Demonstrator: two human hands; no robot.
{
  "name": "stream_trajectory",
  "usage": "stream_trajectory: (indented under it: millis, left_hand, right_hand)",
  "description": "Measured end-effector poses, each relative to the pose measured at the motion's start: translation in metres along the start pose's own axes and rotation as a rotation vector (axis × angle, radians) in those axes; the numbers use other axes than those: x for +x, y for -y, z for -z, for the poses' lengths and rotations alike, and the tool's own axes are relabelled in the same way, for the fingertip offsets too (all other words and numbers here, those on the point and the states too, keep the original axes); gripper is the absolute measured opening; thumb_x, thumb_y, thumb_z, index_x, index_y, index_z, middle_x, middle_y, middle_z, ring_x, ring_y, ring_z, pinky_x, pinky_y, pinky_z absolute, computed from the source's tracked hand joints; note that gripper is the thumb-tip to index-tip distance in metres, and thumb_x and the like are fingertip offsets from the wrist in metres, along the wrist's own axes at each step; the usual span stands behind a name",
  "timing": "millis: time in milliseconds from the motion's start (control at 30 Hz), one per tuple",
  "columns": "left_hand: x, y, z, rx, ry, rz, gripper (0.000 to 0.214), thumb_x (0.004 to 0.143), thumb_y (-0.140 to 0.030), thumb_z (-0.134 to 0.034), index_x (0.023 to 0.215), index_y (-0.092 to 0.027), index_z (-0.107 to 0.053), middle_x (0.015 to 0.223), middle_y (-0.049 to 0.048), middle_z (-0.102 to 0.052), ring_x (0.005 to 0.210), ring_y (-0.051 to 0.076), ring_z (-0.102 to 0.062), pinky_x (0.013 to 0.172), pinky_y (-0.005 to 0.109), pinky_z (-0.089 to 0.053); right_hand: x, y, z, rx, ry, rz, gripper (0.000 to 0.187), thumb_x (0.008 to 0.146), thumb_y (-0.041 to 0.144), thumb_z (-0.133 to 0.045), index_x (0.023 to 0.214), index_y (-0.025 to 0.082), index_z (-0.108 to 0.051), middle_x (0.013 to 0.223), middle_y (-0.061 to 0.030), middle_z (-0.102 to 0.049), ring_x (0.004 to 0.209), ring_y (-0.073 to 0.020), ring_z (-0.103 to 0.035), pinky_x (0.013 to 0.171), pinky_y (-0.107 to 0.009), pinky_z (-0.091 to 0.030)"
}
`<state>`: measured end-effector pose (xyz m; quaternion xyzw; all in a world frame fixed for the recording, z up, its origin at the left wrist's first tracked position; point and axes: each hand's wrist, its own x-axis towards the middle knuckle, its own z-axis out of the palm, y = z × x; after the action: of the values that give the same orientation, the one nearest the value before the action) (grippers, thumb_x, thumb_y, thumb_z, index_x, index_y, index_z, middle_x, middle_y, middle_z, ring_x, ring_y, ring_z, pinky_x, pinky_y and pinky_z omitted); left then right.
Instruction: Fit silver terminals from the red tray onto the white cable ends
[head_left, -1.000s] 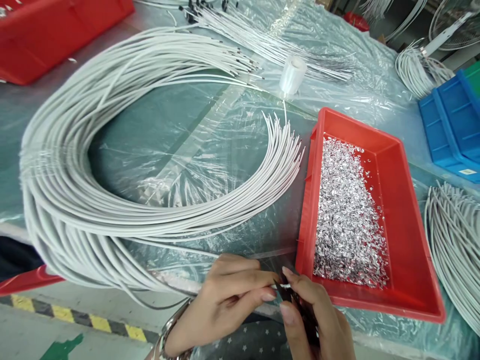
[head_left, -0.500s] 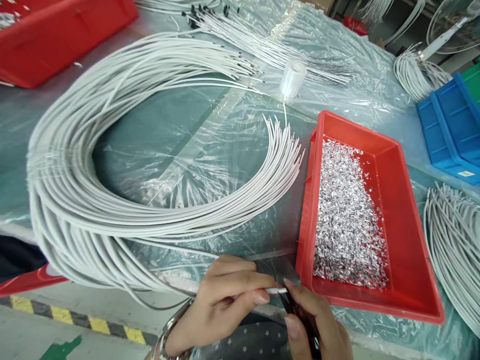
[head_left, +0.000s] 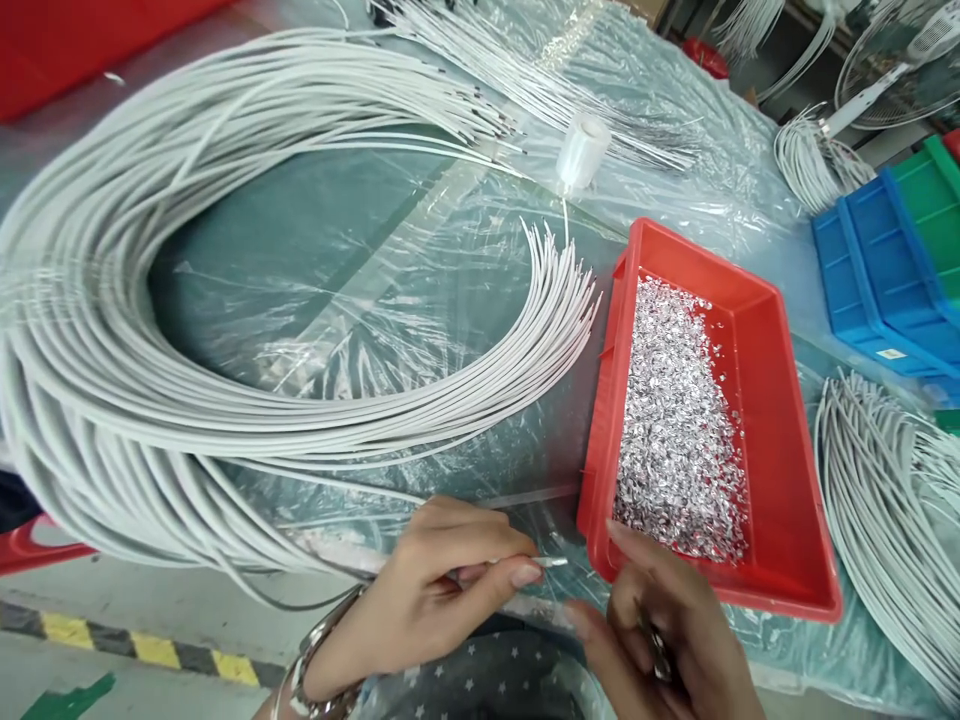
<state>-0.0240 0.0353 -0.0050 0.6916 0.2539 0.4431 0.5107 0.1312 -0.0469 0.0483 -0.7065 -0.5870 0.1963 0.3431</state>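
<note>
My left hand (head_left: 427, 590) pinches the end of a thin white wire (head_left: 551, 562), whose metal tip sticks out past my thumb and forefinger. My right hand (head_left: 664, 640) is curled around a small dark tool (head_left: 660, 650), just right of that tip and apart from it. Both hands hover at the near table edge, in front of a red tray (head_left: 780, 440) filled with small shiny silver metal pieces (head_left: 675, 430). A big coil of white wires (head_left: 150, 330) lies on the plastic-covered table to the left, its cut ends fanning toward the tray.
A small roll of clear tape (head_left: 581, 150) stands behind the coil. More white wire bundles lie at the far side (head_left: 525, 80) and at the right (head_left: 877, 510). Blue bins (head_left: 885, 270) sit at the far right. A yellow-black floor stripe (head_left: 135, 645) runs below the table edge.
My right hand with the tool has drawn back from the wire tip, down and to the right. The camera view has shifted rightward; my left hand still pinches the wire.
</note>
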Motion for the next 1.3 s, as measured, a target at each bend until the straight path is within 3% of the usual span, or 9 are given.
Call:
stream_trajectory:
  millis: [200, 367, 500, 733, 933, 1133, 1300]
  left_hand:
    - [0.001, 0.000, 0.000, -0.032, 0.059, 0.023, 0.019, 0.093, -0.015, -0.053, 0.080, -0.013, -0.066, 0.054, -0.0007, -0.057, 0.045, 0.009, -0.040, 0.045, 0.022, -0.031]
    - [-0.001, 0.002, 0.000, -0.037, 0.100, 0.050, 0.017, 0.093, -0.013, -0.052, 0.083, -0.012, -0.066, 0.061, 0.0018, -0.062, 0.048, 0.010, -0.044, 0.048, 0.022, -0.035]
    - [0.001, 0.002, 0.000, -0.030, 0.149, 0.087, 0.018, 0.093, -0.012, -0.052, 0.082, -0.013, -0.066, 0.063, 0.0017, -0.062, 0.051, 0.010, -0.048, 0.050, 0.023, -0.035]
    - [0.003, 0.000, 0.001, 0.027, 0.190, 0.089, 0.019, 0.095, -0.016, -0.051, 0.085, -0.014, -0.067, 0.058, -0.0022, -0.051, 0.049, 0.010, -0.044, 0.050, 0.023, -0.032]
    - [0.001, 0.001, 0.001, 0.102, 0.181, 0.072, 0.020, 0.096, -0.018, -0.050, 0.085, -0.015, -0.066, 0.060, -0.0019, -0.049, 0.052, 0.011, -0.046, 0.050, 0.024, -0.030]
    - [0.000, 0.004, -0.002, 0.147, 0.165, 0.031, 0.015, 0.095, -0.016, -0.052, 0.087, -0.015, -0.065, 0.062, -0.0007, -0.052, 0.054, 0.012, -0.048, 0.051, 0.025, -0.029]
    - [0.000, 0.004, -0.003, 0.178, 0.135, -0.013, 0.017, 0.095, -0.020, -0.052, 0.087, -0.015, -0.066, 0.060, -0.0007, -0.051, 0.052, 0.012, -0.048, 0.050, 0.025, -0.030]
  right_hand:
    - [0.031, -0.011, 0.011, -0.029, 0.336, 0.294, 0.023, 0.090, 0.021, -0.053, 0.113, 0.024, -0.056, 0.060, 0.0053, -0.064, 0.039, -0.0097, -0.050, 0.041, -0.022, -0.042]
    - [0.038, -0.014, 0.018, -0.053, 0.409, 0.367, 0.027, 0.088, 0.010, -0.051, 0.110, 0.024, -0.054, 0.080, 0.0030, -0.074, 0.054, -0.0098, -0.065, 0.053, -0.020, -0.049]
    - [0.041, -0.014, 0.022, -0.123, 0.462, 0.404, 0.022, 0.089, 0.013, -0.049, 0.107, 0.024, -0.055, 0.080, 0.0010, -0.075, 0.062, -0.0142, -0.070, 0.055, -0.024, -0.050]
    - [0.052, -0.004, 0.027, -0.156, 0.575, 0.271, 0.006, 0.088, 0.021, -0.055, 0.089, 0.022, -0.061, 0.061, 0.0047, -0.065, 0.042, -0.0090, -0.053, 0.046, -0.021, -0.041]
    - [0.067, 0.002, 0.028, -0.155, 0.688, 0.126, 0.011, 0.080, 0.013, -0.052, 0.077, 0.021, -0.058, 0.056, 0.0061, -0.050, 0.046, -0.0086, -0.042, 0.046, -0.019, -0.033]
    - [0.083, 0.008, 0.028, -0.146, 0.864, 0.032, 0.022, 0.081, 0.013, -0.052, 0.065, 0.022, -0.040, 0.058, 0.0073, -0.027, 0.052, -0.0099, -0.023, 0.045, -0.022, -0.022]
    - [0.091, 0.010, 0.028, -0.053, 0.945, -0.033, 0.029, 0.086, 0.017, -0.049, 0.062, 0.022, -0.033, 0.060, 0.0065, -0.023, 0.053, -0.0098, -0.021, 0.044, -0.023, -0.019]
